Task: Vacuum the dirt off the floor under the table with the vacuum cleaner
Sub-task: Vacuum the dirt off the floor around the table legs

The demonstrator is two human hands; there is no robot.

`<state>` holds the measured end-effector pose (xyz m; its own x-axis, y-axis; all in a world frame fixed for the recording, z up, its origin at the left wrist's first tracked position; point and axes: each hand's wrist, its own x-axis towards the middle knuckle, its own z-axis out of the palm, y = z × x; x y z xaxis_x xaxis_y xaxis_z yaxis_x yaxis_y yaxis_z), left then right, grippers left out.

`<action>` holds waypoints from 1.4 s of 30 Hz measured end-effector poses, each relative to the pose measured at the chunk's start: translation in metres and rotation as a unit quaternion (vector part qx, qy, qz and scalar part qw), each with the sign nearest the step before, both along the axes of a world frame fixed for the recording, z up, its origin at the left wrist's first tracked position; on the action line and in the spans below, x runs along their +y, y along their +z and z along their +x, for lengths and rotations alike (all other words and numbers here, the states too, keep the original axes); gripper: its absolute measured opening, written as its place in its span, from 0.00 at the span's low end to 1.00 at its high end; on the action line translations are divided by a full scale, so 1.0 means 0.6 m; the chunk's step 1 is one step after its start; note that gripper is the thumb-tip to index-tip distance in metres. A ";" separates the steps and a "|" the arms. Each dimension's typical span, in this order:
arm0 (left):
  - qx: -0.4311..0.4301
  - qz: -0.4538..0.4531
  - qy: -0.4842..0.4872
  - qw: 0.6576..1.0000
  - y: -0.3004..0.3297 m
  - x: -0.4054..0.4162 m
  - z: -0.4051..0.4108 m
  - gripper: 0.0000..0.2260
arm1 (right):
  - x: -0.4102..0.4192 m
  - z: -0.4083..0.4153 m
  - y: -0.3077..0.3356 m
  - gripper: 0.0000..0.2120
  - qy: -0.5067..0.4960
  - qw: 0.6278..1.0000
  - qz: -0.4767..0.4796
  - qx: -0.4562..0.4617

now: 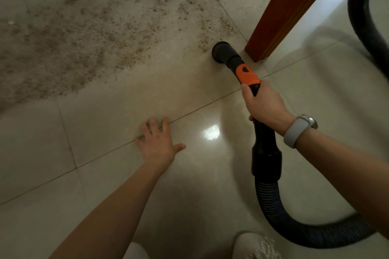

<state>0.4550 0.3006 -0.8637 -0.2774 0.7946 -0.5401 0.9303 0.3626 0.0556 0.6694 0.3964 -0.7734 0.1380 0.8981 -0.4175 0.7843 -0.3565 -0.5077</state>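
Observation:
Brown dirt (88,33) lies spread over the pale floor tiles across the upper left. A black vacuum nozzle (222,51) rests on the floor at the dirt's right edge, close to a wooden table leg (282,12). The nozzle joins a black tube with an orange collar (247,74). My right hand (263,103) grips that tube just behind the collar. My left hand (157,141) lies flat on the floor with its fingers spread, left of the tube and below the dirt.
The ribbed black hose (294,225) curves from the tube to the lower right, and another loop of hose (362,17) shows at the right edge. White shoes (254,246) are at the bottom edge. A watch is on my right wrist.

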 end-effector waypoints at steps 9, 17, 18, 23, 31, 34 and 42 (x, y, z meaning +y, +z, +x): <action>-0.021 -0.014 -0.003 1.000 0.002 0.018 0.003 0.44 | 0.065 0.006 -0.006 0.20 -0.061 0.998 0.004 -0.021; -0.046 -0.034 -0.023 0.998 0.000 0.024 -0.004 0.46 | 0.122 -0.002 -0.007 0.21 -0.090 0.996 0.013 0.000; -0.048 -0.035 -0.023 0.998 0.000 0.025 -0.005 0.46 | 0.129 0.000 -0.005 0.21 -0.095 0.995 0.007 0.018; -0.050 -0.034 -0.023 0.998 -0.003 0.024 -0.005 0.46 | 0.153 0.012 0.001 0.19 -0.115 0.990 -0.032 0.077; -0.042 -0.043 -0.026 0.998 -0.003 0.026 -0.006 0.46 | 0.164 0.030 0.019 0.20 -0.123 0.982 -0.057 0.133; -0.042 -0.037 -0.027 0.998 -0.004 0.026 -0.006 0.46 | 0.161 0.034 0.024 0.18 -0.124 0.980 -0.073 0.139; -0.046 -0.037 -0.024 0.998 -0.007 0.025 -0.007 0.46 | 0.139 0.051 0.028 0.17 -0.133 0.972 -0.087 0.170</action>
<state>0.4506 0.3157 -0.8682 -0.1861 0.7625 -0.6196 0.9387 0.3242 0.1170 0.7001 0.4797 -0.7565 0.1826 0.7610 -0.6225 0.4495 -0.6277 -0.6355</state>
